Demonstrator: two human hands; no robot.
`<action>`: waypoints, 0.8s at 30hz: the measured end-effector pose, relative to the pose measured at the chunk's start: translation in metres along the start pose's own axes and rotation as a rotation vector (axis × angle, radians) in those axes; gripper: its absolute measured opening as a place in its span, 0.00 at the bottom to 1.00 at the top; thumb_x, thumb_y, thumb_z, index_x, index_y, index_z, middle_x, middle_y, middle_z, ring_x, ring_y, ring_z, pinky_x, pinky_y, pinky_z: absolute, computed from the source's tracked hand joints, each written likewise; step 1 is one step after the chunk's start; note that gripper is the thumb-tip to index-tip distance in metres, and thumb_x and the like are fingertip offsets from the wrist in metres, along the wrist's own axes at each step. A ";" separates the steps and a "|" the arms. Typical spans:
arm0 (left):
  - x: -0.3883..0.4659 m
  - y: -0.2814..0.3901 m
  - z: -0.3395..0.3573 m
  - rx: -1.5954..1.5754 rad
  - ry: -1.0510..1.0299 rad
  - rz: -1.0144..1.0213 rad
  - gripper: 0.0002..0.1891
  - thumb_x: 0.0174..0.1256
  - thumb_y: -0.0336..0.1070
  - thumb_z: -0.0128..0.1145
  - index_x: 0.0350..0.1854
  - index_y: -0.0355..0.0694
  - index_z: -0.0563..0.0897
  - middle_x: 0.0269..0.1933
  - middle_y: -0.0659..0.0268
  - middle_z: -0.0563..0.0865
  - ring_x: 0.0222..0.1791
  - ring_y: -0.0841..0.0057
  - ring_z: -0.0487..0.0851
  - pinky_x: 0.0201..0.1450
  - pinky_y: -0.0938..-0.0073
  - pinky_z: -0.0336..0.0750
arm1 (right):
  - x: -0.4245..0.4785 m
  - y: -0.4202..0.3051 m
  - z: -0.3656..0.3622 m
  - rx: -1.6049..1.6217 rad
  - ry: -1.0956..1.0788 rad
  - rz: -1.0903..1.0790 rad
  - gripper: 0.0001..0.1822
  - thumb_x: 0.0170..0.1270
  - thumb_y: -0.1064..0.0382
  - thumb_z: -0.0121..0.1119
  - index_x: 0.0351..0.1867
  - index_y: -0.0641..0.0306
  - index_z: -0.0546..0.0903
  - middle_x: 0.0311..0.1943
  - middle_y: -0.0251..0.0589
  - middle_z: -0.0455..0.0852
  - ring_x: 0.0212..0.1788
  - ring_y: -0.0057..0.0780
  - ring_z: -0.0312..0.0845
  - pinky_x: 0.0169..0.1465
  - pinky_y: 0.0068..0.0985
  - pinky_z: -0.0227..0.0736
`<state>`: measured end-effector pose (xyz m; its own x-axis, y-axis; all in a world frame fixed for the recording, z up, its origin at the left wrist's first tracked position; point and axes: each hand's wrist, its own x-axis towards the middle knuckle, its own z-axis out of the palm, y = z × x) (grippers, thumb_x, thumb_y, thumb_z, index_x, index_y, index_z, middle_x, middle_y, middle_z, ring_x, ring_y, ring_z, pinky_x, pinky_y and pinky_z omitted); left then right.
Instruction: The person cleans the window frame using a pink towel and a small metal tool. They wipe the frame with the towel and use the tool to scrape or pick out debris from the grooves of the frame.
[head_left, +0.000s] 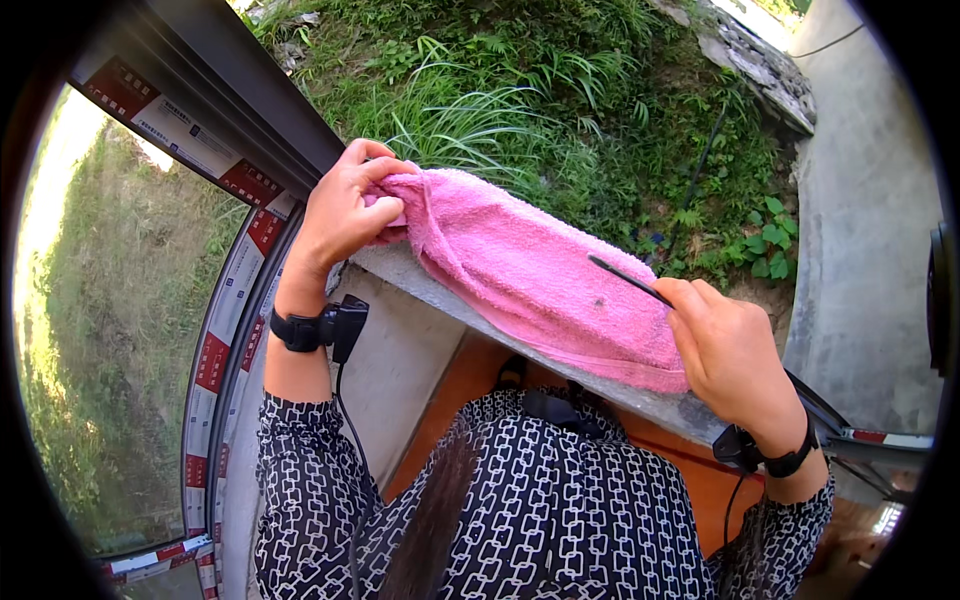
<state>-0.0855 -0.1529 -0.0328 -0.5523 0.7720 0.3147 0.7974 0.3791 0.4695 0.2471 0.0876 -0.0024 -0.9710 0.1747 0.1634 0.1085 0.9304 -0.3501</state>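
A pink terry towel (525, 262) is stretched lengthwise over the concrete window sill (382, 266). My left hand (352, 202) grips its bunched left end, close to the dark window frame. At the far end of the cloth, my right hand (724, 349) pinches a thin black stick-like tool (630, 280), whose tip points left over the towel. What kind of tool it is I cannot tell. Those right fingers also meet the towel's right edge; whether they grip it is hidden. A small dark spot (598, 303) shows on the pink cloth near the tool.
Beyond the sill is a slope of grass and ferns (525, 97). A window frame with red-and-white printed protective film (217, 352) runs down my left side; a grey concrete wall (862, 225) stands at right. Cables hang from the black wrist devices (319, 326). The floor (442, 397) below is orange-brown.
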 end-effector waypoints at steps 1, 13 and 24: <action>-0.001 0.014 0.004 -0.012 -0.011 -0.015 0.21 0.55 0.52 0.65 0.45 0.43 0.90 0.48 0.64 0.83 0.41 0.68 0.86 0.49 0.69 0.80 | 0.004 0.002 0.004 -0.078 -0.035 -0.021 0.12 0.65 0.68 0.57 0.50 0.61 0.80 0.33 0.47 0.83 0.31 0.47 0.84 0.34 0.38 0.78; 0.001 0.044 0.044 0.492 -0.087 0.125 0.13 0.57 0.47 0.65 0.34 0.42 0.88 0.39 0.58 0.81 0.38 0.62 0.86 0.37 0.61 0.81 | 0.035 0.013 0.028 -0.487 -0.368 -0.038 0.05 0.59 0.69 0.58 0.36 0.66 0.78 0.29 0.48 0.88 0.31 0.41 0.89 0.34 0.32 0.84; 0.008 0.043 0.044 0.217 -0.129 0.200 0.15 0.64 0.42 0.64 0.45 0.36 0.85 0.44 0.58 0.80 0.40 0.58 0.84 0.42 0.61 0.79 | 0.072 0.001 0.028 -0.373 -0.479 0.015 0.07 0.60 0.68 0.57 0.37 0.69 0.79 0.29 0.50 0.89 0.32 0.46 0.89 0.35 0.38 0.84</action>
<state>-0.0454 -0.1084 -0.0462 -0.3549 0.8952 0.2696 0.9280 0.3023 0.2178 0.1709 0.0920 -0.0163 -0.9474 0.1046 -0.3024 0.1058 0.9943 0.0122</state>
